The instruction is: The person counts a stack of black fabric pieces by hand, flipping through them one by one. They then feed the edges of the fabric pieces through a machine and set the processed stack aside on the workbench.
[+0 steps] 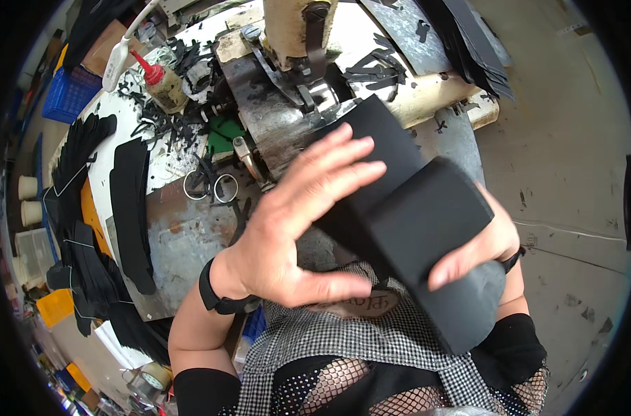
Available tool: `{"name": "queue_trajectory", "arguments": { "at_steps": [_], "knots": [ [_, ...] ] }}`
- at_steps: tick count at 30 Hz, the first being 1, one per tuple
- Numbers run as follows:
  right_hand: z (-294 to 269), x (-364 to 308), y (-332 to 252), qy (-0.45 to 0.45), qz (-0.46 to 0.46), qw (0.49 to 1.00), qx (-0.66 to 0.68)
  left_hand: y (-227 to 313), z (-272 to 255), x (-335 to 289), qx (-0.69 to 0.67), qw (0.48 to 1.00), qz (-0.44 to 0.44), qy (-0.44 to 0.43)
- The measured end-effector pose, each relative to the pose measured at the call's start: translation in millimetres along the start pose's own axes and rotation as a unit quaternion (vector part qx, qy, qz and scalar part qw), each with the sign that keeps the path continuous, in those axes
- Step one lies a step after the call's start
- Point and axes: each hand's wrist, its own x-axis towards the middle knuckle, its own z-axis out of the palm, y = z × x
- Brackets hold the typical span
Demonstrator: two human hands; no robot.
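My right hand (pixel 485 239) is closed on a black sheet piece (pixel 430 215) that looks like leather or a similar material. Its thumb presses on the face while the fingers are hidden behind. The piece is bent over, with one flap reaching up toward the machine (pixel 277 114) and a rounded end hanging over my apron. Fingers spread and thumb apart, my left hand (pixel 287 215) is open beside the left edge of the piece. Its fingertips overlap the upper flap; whether they touch it I cannot tell.
Scissors (pixel 225 187) and a red-tipped bottle (pixel 164 87) lie left of the machine among black scraps. Stacked black strips (pixel 130 215) rest on the left table, with tied bundles (pixel 86 270) beyond. More black sheets (pixel 468 45) sit far right. A blue basket (pixel 69 93) stands far left.
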Motion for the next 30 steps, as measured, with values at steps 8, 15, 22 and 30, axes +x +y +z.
{"name": "queue_trajectory", "arguments": {
  "at_steps": [8, 15, 22, 30],
  "knots": [
    [25, 45, 42, -0.164, 0.013, 0.986, -0.001, -49, 22, -68, -0.078, 0.915, -0.278, 0.283],
    [29, 59, 43, -0.153, 0.019, 0.986, 0.069, -46, 1, -47, -0.251, 0.840, -0.355, 0.324],
    [31, 62, 39, -0.131, 0.032, 0.980, 0.148, -35, -11, -26, -0.280, 0.843, -0.367, 0.277],
    [2, 47, 30, -0.045, 0.013, 0.992, 0.115, -41, -4, -6, -0.287, 0.881, -0.341, 0.158]
  ]
}}
